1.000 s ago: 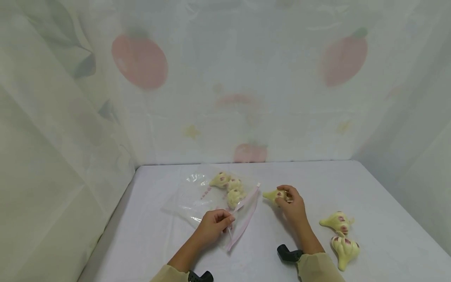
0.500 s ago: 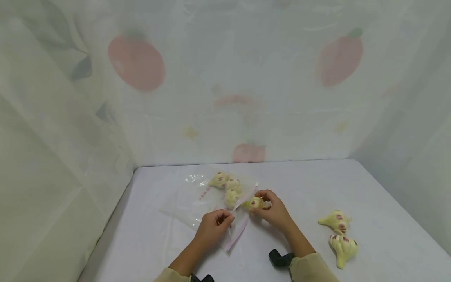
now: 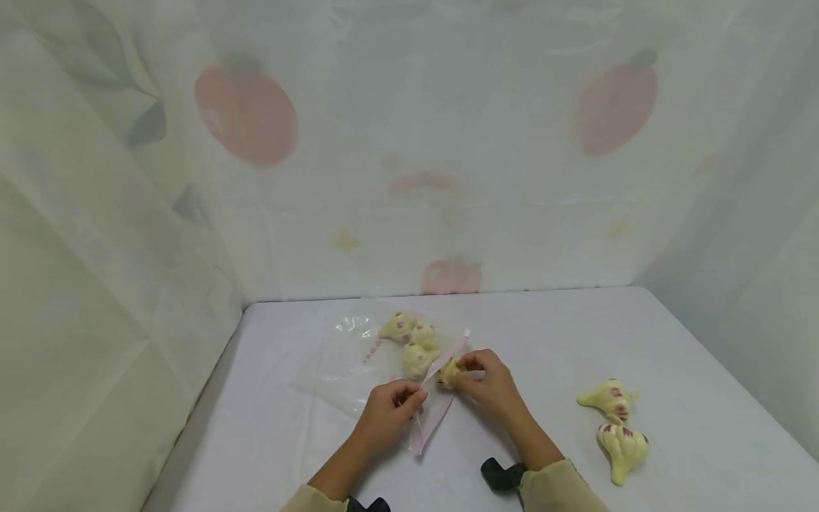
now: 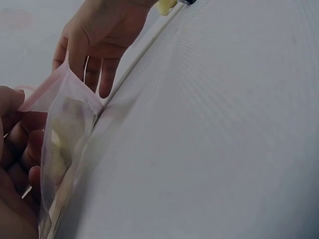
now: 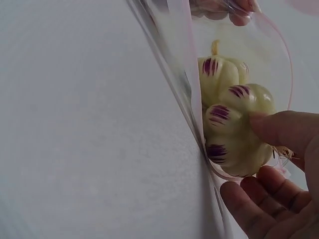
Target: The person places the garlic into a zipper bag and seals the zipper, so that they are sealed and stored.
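Garlic bulb (image 5: 239, 130) | gripped in right hand (image 3: 491, 385), at bag (image 3: 348, 363) opening | left hand (image 3: 387, 409) pinches bag

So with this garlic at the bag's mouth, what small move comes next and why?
Probably the right hand should push its garlic bulb deeper into the clear bag: the bulb is at the bag's open mouth, the left hand holds the rim, and more bulbs lie inside.

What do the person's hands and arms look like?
The left hand and right hand are bare. The left sleeve and right sleeve are beige. The left wrist camera, partly cut off by the frame, and right wrist camera are black, with bent housings.
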The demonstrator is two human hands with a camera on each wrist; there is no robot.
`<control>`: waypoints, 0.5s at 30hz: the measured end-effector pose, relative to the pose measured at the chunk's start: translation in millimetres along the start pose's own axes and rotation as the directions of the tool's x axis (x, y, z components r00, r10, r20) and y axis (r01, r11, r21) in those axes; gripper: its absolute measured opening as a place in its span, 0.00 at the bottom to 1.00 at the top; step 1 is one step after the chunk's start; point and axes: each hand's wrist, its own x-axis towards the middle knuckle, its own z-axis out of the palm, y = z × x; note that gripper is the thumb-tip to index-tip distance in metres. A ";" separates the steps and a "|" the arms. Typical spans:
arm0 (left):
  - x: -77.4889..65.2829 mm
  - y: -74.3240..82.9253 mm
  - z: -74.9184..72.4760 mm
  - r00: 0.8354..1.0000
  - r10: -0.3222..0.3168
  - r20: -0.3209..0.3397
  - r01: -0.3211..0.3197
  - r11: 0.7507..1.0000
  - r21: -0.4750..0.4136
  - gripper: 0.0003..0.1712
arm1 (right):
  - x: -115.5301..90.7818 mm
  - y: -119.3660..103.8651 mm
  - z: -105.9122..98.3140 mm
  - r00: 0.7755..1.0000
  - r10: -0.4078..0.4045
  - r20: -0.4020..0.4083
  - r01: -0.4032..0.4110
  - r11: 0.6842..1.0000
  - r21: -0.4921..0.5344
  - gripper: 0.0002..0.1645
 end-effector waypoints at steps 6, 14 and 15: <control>-2.2 13.5 -2.5 0.999 -0.030 0.025 0.030 0.999 -0.018 0.08 | 0.4 -1.8 -0.9 1.000 0.009 -0.028 -0.010 1.000 -0.018 0.11; -7.4 35.2 -7.7 0.999 -0.013 0.052 0.016 0.998 -0.062 0.09 | -1.1 -6.1 0.0 0.999 -0.019 -0.038 0.018 0.999 -0.033 0.10; -7.4 34.8 -7.4 0.999 -0.010 0.051 0.013 0.998 -0.064 0.09 | -1.1 -5.8 0.3 0.999 -0.031 -0.043 0.029 0.999 -0.038 0.10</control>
